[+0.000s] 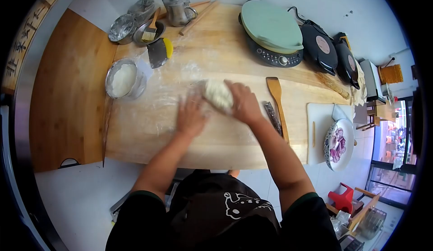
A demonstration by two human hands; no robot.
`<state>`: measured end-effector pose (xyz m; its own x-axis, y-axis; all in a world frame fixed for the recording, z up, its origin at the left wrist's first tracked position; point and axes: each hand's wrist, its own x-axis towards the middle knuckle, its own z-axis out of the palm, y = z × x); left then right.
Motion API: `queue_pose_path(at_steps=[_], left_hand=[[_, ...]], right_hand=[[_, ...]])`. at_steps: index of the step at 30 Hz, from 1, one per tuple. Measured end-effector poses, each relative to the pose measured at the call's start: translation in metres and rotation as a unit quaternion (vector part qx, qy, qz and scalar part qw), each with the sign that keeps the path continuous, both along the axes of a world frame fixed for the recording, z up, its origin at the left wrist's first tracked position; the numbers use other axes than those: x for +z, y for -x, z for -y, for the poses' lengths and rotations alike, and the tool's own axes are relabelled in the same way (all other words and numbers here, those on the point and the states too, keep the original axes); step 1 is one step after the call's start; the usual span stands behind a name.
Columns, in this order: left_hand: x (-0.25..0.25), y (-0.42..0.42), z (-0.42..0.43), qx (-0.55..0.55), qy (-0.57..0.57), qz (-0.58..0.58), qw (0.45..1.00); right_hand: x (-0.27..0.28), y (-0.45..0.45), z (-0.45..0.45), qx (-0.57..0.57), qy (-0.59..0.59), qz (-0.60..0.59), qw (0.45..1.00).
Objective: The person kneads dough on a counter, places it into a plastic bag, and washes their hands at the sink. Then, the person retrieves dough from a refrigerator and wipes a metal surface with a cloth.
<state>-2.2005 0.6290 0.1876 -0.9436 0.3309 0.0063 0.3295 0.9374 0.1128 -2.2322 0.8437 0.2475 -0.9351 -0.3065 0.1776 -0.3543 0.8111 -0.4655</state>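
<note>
A: Two bare hands are seen; what is found farthest to the left of them?

B: Well left of the left hand, a tub (pixel 140 87) of flour (pixel 122 80) is set on the table (pixel 221 149). Beyond that hand and to its left, a scraper (pixel 158 53) with a yellow grip is laid down.

A: And the left hand (pixel 193 114) itself?

B: It is held palm down with the fingers spread, and nothing is seen gripped in it. Its edges are blurred, so whether the dough (pixel 218 94) is touched by it cannot be told.

A: Where is the dough placed, then?

B: Between the two hands, just beyond and right of the left fingers. From its pale, lumpy look it is judged soft, fairly light and a little sticky. It could be squashed without harm, but torn if pulled by a thin edge; it is best held by a thick end, under a broad palm.

A: How is the right hand (pixel 243 101) kept?

B: It is curled around the dough's right end, which is grasped.

A: And past it?

B: Just right of that hand, a spatula (pixel 275 90) is laid; well to the right, sliced onion (pixel 337 145) is held on a plate (pixel 346 155).
</note>
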Motion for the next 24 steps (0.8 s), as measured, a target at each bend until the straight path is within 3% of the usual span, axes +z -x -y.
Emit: queue_pose_path(at_steps=[1, 3, 6, 8, 10, 13, 17, 18, 21, 22, 24], left_hand=[[0.003, -0.014, -0.016, -0.035, 0.001, -0.024, 0.999], [0.014, -0.041, -0.026, -0.077, -0.069, -0.002, 0.995], [0.017, -0.056, -0.003, -0.053, -0.090, 0.090, 0.990], [-0.034, -0.059, 0.040, 0.039, -0.287, -0.031, 0.957], [-0.031, -0.059, 0.076, 0.144, -0.317, -0.058, 0.936], [0.002, -0.068, 0.096, 0.161, -0.283, -0.074, 0.943], [0.001, -0.096, 0.085, 0.163, -0.246, -0.096, 0.951], [-0.005, -0.108, 0.079, 0.147, -0.253, -0.126, 0.948], [0.024, -0.148, 0.046, 0.184, -0.370, -0.127, 0.902], [0.038, -0.165, 0.030, 0.251, -0.476, -0.096, 0.838], [0.041, -0.203, 0.020, 0.298, -0.479, -0.113, 0.818]], right_hand=[[-0.005, 0.015, -0.003, -0.056, 0.026, 0.021, 0.998], [-0.007, 0.042, -0.021, -0.108, 0.186, 0.202, 0.956], [0.002, 0.036, -0.023, -0.080, 0.179, 0.162, 0.967], [0.018, 0.000, 0.006, -0.030, 0.031, 0.081, 0.996], [0.023, -0.048, 0.029, 0.065, -0.085, 0.000, 0.994], [0.040, -0.106, 0.050, 0.206, -0.241, -0.028, 0.948], [-0.007, -0.123, 0.045, 0.224, -0.167, -0.024, 0.960], [0.004, -0.113, 0.048, 0.226, -0.206, -0.009, 0.952], [-0.003, -0.081, 0.054, 0.194, -0.131, -0.060, 0.970], [-0.006, -0.070, 0.052, 0.192, -0.099, -0.082, 0.973], [-0.011, -0.060, 0.039, 0.192, -0.026, -0.082, 0.978]])
